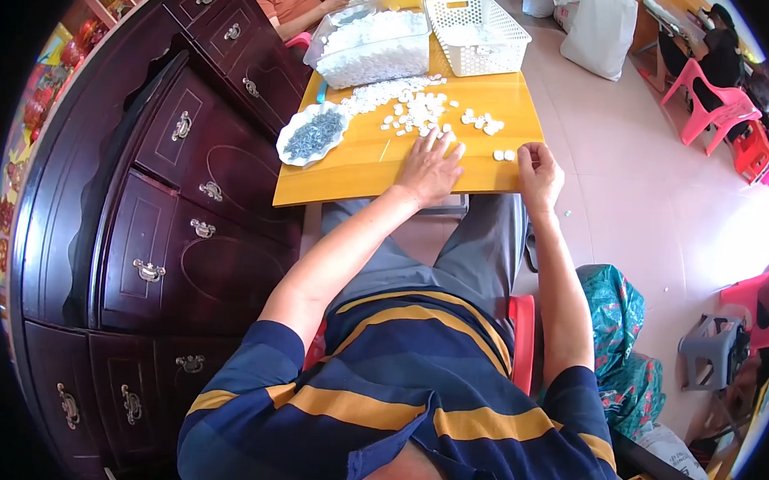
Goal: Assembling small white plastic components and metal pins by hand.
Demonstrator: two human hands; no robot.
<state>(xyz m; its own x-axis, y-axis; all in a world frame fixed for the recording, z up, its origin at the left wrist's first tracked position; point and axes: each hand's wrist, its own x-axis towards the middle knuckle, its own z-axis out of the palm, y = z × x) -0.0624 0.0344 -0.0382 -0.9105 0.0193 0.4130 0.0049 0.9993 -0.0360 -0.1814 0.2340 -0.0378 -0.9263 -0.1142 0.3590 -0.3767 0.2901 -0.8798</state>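
My left hand (430, 168) lies on the yellow wooden table (344, 176), fingers stretched out, the tips at the near edge of a spread of small white plastic pieces (420, 107). By the table's right edge, my right hand (540, 176) has its fingers curled together; whatever they hold, if anything, is hidden. Two white pieces (503, 156) sit just left of it, and a small cluster of white pieces (482, 122) lies farther back. To the left stands a white scalloped dish (289, 153) heaped with small dark grey pieces (314, 136). A thin pale stick (384, 150) rests between dish and left hand.
A clear tub (370, 68) full of white pieces and a white perforated basket (487, 63) stand at the far end. Dark wooden drawers (208, 146) line the left. Another person (283, 8) sits beyond. Green bags (612, 336) and a grey stool (710, 350) are at right.
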